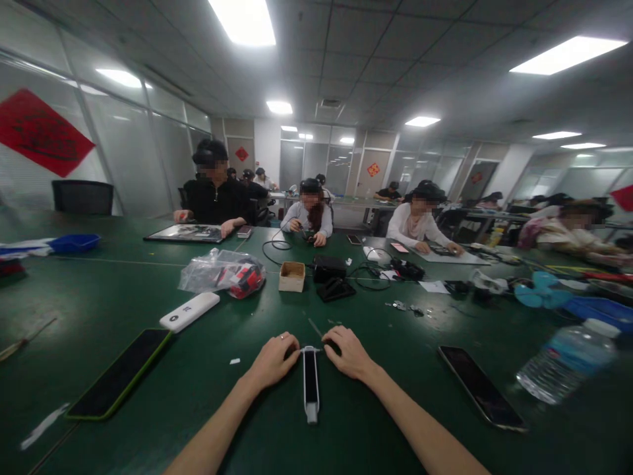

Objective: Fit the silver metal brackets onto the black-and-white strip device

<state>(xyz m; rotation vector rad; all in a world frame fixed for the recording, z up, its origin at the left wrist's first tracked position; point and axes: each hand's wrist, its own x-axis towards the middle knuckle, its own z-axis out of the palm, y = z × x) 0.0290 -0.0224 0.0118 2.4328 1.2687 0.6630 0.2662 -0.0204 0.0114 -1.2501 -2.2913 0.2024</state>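
Observation:
A slim white-framed device (pixel 310 379) with a dark middle lies lengthwise on the green table in front of me, its narrow white end towards me. A thin pale crosspiece (pixel 310 349) shows at its far end. My left hand (pixel 275 359) is at the left of this crosspiece, fingers curled and thumb drawn in. On the other side, my right hand (pixel 350 353) is bent the same way, its fingertips close to the right end. What the fingertips pinch is too small to make out. A thin, rod-like piece (pixel 315 328) lies just beyond my hands.
Phones (pixel 121 376) (pixel 479 386) lie on both sides, with a water bottle (pixel 568 359) far right. Ahead are a white handheld case (pixel 190 312), a plastic bag (pixel 222 272), a small box (pixel 291 277) and black parts (pixel 336 288). Co-workers (pixel 309 211) sit across the table.

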